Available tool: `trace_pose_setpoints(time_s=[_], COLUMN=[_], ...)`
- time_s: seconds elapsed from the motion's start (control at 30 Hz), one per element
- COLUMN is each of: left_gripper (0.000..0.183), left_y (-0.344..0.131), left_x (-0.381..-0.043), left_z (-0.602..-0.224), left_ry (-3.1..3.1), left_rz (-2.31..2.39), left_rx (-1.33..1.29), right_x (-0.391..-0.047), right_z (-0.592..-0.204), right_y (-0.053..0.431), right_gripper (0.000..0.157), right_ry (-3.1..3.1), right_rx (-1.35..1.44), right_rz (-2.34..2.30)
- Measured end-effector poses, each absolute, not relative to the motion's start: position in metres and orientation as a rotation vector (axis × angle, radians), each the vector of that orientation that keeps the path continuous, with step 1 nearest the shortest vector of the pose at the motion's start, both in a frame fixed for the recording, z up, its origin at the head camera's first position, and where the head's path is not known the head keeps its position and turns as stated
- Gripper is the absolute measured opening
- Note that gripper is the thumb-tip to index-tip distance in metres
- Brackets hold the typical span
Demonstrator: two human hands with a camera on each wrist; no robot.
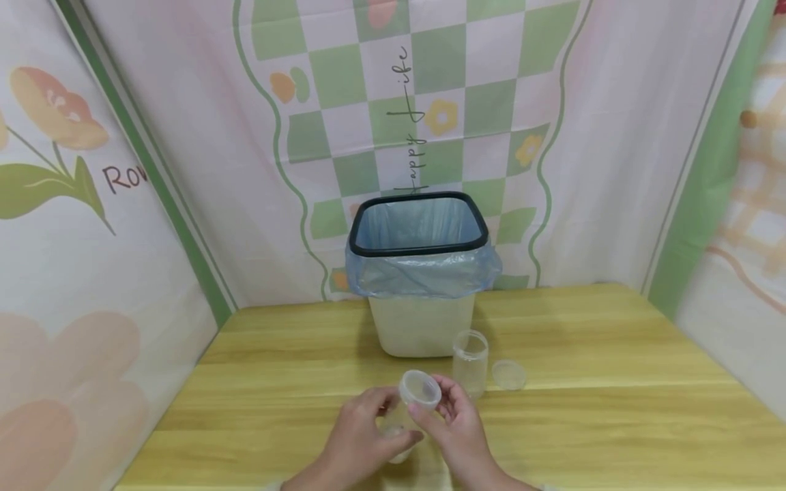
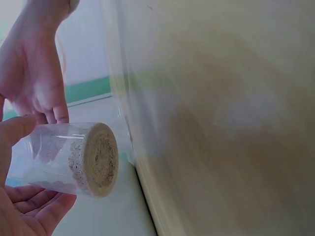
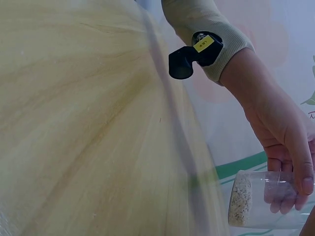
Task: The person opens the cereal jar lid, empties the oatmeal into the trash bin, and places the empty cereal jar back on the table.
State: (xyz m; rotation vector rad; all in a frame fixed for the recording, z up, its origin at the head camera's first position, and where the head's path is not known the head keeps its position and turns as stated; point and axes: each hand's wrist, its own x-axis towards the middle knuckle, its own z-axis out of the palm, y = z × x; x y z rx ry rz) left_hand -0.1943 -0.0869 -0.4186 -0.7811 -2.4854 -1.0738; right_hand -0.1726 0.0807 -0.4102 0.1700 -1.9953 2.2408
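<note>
My left hand (image 1: 362, 429) grips a clear plastic jar (image 2: 59, 172) around its side, tilted and lifted over the table. Pale, coarse grains (image 3: 241, 199) lie in the bottom of the jar. At the jar's mouth is a translucent round lid (image 1: 420, 389), pinched at its edge by the thumb and fingers of my right hand (image 1: 457, 426). Just beyond the right hand stands a second clear jar (image 1: 471, 368), uncovered and upright. Beside that jar a clear round lid (image 1: 509, 375) lies flat on the table.
A pale bin (image 1: 424, 327) with a black rim and a blue plastic liner (image 1: 424, 273) stands at the back of the wooden table (image 1: 276, 375). Printed curtains (image 1: 491, 68) hang behind it and along both sides.
</note>
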Motion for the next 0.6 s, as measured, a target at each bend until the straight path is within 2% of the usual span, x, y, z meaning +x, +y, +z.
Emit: trace_pose_setpoints(time_s=[0.37, 0.6], left_gripper=[0.042, 0.046], left_y=[-0.085, -0.09], left_x=[-0.1956, -0.1996], left_z=[-0.4206, -0.4196], left_ry=[-2.455, -2.463], left_rz=[-1.07, -1.265], left_rx=[-0.823, -0.941], right_x=[-0.1723, -0.1703], right_z=[-0.4114, -0.4117], right_y=[0.0812, 0.0893], right_gripper=[0.046, 0.042], right_ry=[-1.999, -2.042], right_rx=[0.165, 0.257], right_rz=[2.209, 2.177])
